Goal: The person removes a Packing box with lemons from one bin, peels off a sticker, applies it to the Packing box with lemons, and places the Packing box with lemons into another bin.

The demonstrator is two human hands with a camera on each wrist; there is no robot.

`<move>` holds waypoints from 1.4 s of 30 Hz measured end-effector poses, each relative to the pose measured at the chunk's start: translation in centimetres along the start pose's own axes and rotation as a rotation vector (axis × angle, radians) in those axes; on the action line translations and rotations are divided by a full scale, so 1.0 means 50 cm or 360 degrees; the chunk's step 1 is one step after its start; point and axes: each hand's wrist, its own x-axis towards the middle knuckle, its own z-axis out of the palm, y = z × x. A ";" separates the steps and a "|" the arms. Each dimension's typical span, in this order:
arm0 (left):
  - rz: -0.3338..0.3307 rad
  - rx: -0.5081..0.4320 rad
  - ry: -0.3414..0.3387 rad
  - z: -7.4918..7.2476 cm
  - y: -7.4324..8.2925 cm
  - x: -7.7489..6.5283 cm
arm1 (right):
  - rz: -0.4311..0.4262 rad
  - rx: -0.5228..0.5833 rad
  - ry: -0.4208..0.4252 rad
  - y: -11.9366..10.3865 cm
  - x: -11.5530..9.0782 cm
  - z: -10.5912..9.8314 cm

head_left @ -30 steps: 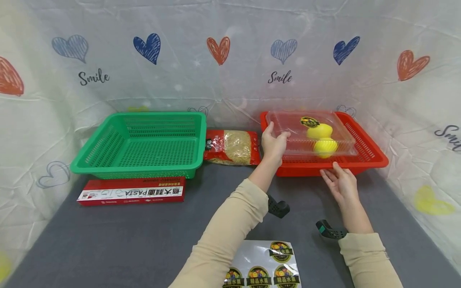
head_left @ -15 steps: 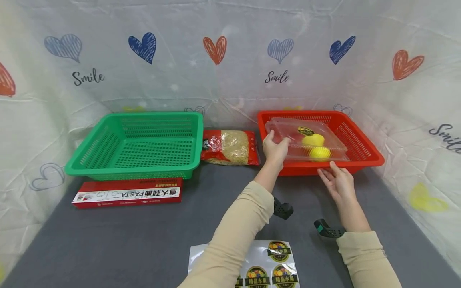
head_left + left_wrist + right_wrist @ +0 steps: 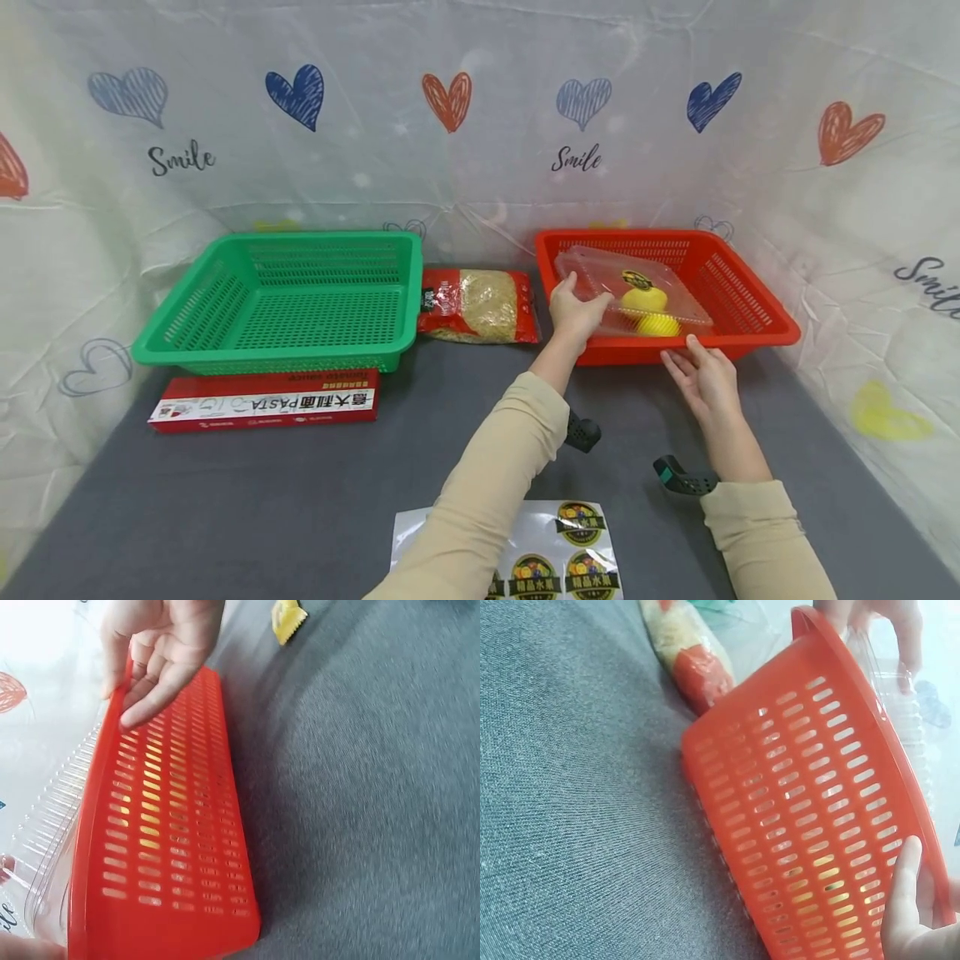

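Observation:
A clear plastic fruit box (image 3: 600,265) with a dark round sticker sits tilted in the red basket (image 3: 750,335). Two yellow lemons (image 3: 643,302) show through it near its front. My left hand (image 3: 577,315) holds the box by its left end, thumb and fingers spread over the corner. With the thumb on one side of the rim and fingers on the other, my right hand (image 3: 708,382) grips the basket's front edge; the left wrist view shows this right hand (image 3: 165,656) from the side. The lemons' yellow appears through the basket's slots in both wrist views.
Left of the red basket lies a red pasta bag (image 3: 487,307), beside a green basket (image 3: 300,354). A long red pasta box (image 3: 270,402) lies in front of the green one. A sticker sheet (image 3: 551,542) is at the near edge, partly under my left arm.
The clear box has come down into the red basket, tilting more, and the lemons have shifted left and forward with it. My left hand has lowered slightly; my right hand stays on the rim.

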 end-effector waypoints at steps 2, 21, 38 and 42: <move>0.0027 0.0069 -0.0027 -0.002 0.001 -0.001 | 0.0001 0.0009 0.0011 0.000 0.000 -0.002; 0.0571 0.1001 -0.0153 -0.029 0.020 -0.041 | 0.0001 0.0042 -0.0004 -0.005 -0.002 -0.010; 0.0961 0.1951 0.0040 -0.054 -0.019 -0.039 | 0.0020 0.0075 -0.0066 -0.003 0.000 -0.005; 0.0886 0.1971 0.0065 -0.058 -0.026 -0.036 | 0.0019 0.0054 -0.0073 -0.002 -0.001 -0.004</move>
